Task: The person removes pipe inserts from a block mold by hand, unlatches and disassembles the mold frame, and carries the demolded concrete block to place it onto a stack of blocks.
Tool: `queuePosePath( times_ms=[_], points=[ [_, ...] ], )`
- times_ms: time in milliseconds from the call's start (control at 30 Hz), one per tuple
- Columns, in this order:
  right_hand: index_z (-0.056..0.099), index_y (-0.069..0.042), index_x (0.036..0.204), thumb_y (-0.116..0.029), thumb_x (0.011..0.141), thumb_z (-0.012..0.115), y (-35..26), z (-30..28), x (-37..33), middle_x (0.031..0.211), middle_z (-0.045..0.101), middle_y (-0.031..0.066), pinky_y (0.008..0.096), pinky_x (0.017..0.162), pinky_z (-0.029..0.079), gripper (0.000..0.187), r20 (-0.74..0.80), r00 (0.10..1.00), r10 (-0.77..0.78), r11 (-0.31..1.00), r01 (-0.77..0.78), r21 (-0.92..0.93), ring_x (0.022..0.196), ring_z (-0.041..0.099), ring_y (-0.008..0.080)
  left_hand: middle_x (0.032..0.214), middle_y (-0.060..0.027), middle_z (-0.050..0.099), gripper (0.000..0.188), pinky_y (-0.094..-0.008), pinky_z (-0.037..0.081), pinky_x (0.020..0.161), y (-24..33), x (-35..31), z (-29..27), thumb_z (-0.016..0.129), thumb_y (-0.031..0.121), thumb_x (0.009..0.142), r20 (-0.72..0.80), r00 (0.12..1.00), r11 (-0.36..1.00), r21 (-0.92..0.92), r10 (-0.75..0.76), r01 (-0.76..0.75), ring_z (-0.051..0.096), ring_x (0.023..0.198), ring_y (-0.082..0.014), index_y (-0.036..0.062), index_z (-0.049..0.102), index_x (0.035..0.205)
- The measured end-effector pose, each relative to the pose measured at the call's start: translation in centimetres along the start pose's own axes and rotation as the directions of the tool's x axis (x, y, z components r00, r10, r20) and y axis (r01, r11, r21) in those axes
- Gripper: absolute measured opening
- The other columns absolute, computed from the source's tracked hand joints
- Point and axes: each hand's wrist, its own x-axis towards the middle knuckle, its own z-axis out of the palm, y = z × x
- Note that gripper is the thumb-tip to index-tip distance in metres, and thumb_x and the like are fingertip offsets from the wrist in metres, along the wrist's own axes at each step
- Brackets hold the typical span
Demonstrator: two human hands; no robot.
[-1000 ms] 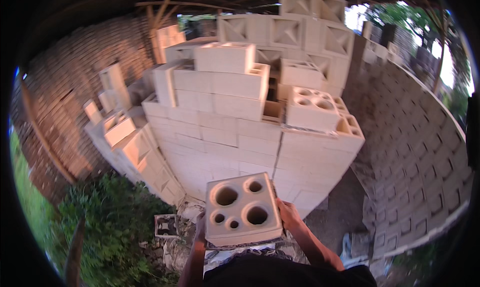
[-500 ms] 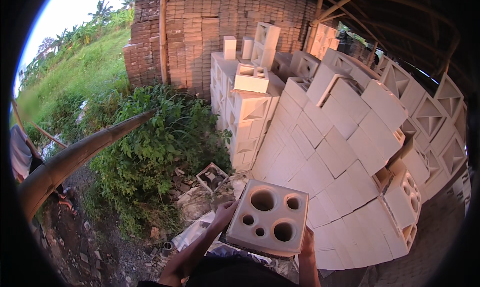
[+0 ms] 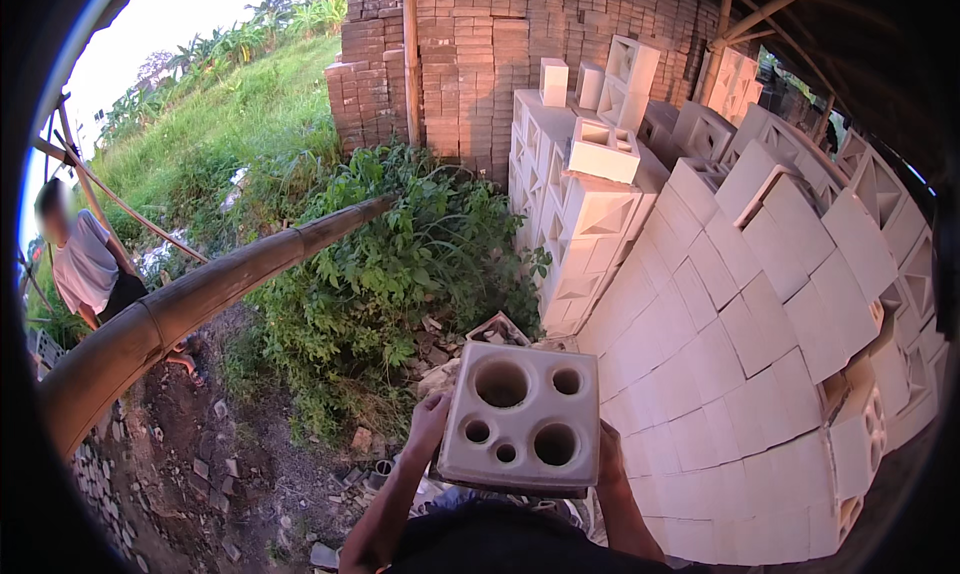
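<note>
I carry a pale square concrete block with several round holes through its face, held flat in front of my chest. My left hand grips its left edge and my right hand grips its right edge. Both forearms rise from the lower edge of the picture. To my right stands a tall stack of the same pale blocks, close beside the carried block.
A red brick stack stands behind. Green bushes and broken rubble lie ahead on the dirt. A thick bamboo pole slants across the left. A person stands at far left.
My view has swung left, away from the block stack toward the bushes and bamboo pole. The block stays held in both hands.
</note>
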Motion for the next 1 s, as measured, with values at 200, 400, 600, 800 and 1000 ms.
queuePosePath(
  times_ms=[200,400,600,800,1000],
  points=[
    [0.063,0.005,0.101,-0.028,0.096,0.049,4.4,6.0,3.9,0.084,0.064,0.0067,0.0281,0.068,0.046,0.037,-0.058,0.954,0.295,0.934,-0.274,0.229,0.074,0.056,0.0105,0.085,-0.0019,0.063,0.025,-0.0209,0.047,0.063,-0.2,-1.4,-8.1,0.055,0.022,0.092,-0.126,0.991,0.995,-0.090,-0.047,0.036,0.056,0.068,-0.0066,0.0003,0.065,0.099],
    [0.063,0.003,0.101,-0.031,0.098,0.047,5.9,10.8,5.3,0.086,0.064,0.0043,0.0276,0.072,0.045,0.037,0.016,0.956,0.294,0.956,-0.294,-0.004,0.076,0.053,0.0095,0.086,-0.0023,0.064,0.025,-0.0213,0.048,0.063,1.1,-5.9,-11.6,0.055,0.022,0.092,-0.275,0.959,0.992,-0.115,-0.073,0.043,0.057,0.069,-0.0072,0.0001,0.065,0.100],
    [0.064,0.005,0.097,-0.035,0.095,0.048,7.3,12.9,5.9,0.080,0.066,0.0124,0.0323,0.070,0.045,0.043,0.039,0.968,0.247,0.969,-0.246,-0.021,0.071,0.055,0.0130,0.086,-0.0028,0.064,0.025,-0.0217,0.048,0.063,1.6,-5.7,-12.1,0.055,0.021,0.092,-0.295,0.951,0.991,-0.125,-0.091,0.056,0.058,0.069,-0.0078,-0.0002,0.064,0.101],
    [0.064,0.004,0.106,-0.035,0.095,0.051,6.4,10.6,7.7,0.090,0.068,0.0100,0.0303,0.075,0.047,0.042,-0.043,0.946,0.320,0.945,-0.316,0.087,0.081,0.060,0.0130,0.087,-0.0033,0.064,0.025,-0.0221,0.049,0.064,2.5,0.1,-9.8,0.055,0.021,0.092,-0.138,0.985,0.990,-0.113,-0.102,0.086,0.058,0.070,-0.0083,-0.0004,0.064,0.101],
    [0.061,0.002,0.109,-0.029,0.097,0.049,1.0,7.0,8.0,0.095,0.064,0.0054,0.0277,0.073,0.048,0.035,-0.164,0.946,0.280,0.954,-0.255,0.155,0.082,0.058,0.0102,0.088,-0.0037,0.065,0.025,-0.0225,0.049,0.064,4.1,7.5,-4.1,0.055,0.020,0.092,0.080,0.988,0.990,-0.043,-0.129,0.133,0.059,0.071,-0.0089,-0.0007,0.064,0.102]
  ],
)
